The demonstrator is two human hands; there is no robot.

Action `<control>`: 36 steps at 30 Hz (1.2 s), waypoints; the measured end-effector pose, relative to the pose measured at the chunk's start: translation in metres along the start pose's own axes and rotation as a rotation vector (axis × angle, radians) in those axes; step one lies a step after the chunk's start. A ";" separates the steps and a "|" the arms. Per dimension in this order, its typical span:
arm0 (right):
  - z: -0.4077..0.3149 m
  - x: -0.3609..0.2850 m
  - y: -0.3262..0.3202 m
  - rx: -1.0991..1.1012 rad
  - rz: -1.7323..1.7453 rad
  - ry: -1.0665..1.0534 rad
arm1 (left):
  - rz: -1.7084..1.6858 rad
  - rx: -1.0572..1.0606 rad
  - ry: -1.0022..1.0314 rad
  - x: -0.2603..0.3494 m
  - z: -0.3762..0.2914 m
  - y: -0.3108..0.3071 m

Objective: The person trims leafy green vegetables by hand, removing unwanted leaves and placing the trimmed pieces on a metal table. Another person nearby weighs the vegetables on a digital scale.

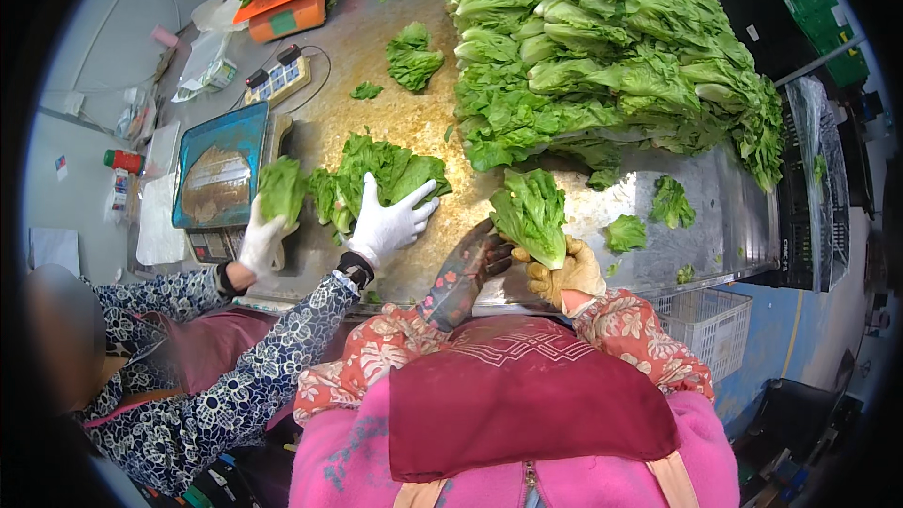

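A small head of green leafy lettuce stands in front of me, leaves up and pale stem end down. My right hand, in a yellowish work glove, grips it around the stem. At its left side is my left hand, in a dark, soiled glove with a floral cuff; its fingertips are beside the lower leaves, and whether they press on them is hard to tell. A large stack of lettuce heads lies beyond my hands on the metal table. Loose leaves lie to the right.
At my left a co-worker's white-gloved hands handle lettuce beside a scale with a blue tray. A power strip with cables and an orange scale bearing greens stand farther back. A white crate sits below the table's right edge.
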State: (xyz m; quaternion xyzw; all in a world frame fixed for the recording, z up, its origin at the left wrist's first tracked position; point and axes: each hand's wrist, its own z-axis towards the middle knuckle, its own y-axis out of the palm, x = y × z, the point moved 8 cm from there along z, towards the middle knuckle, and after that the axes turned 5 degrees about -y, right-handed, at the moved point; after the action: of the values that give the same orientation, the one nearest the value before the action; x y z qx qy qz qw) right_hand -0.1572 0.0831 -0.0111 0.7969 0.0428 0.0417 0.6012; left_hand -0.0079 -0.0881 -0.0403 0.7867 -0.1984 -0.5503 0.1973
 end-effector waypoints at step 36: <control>0.036 -0.009 0.019 0.388 -1.357 -0.323 | 1.303 0.034 0.662 -0.049 -0.022 -0.021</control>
State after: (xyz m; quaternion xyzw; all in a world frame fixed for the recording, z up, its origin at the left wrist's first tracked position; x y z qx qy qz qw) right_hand -0.1619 0.0423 -0.0027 0.6834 0.4455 -0.4672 0.3410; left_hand -0.0006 -0.0428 -0.0057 0.6369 -0.5648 -0.0516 0.5221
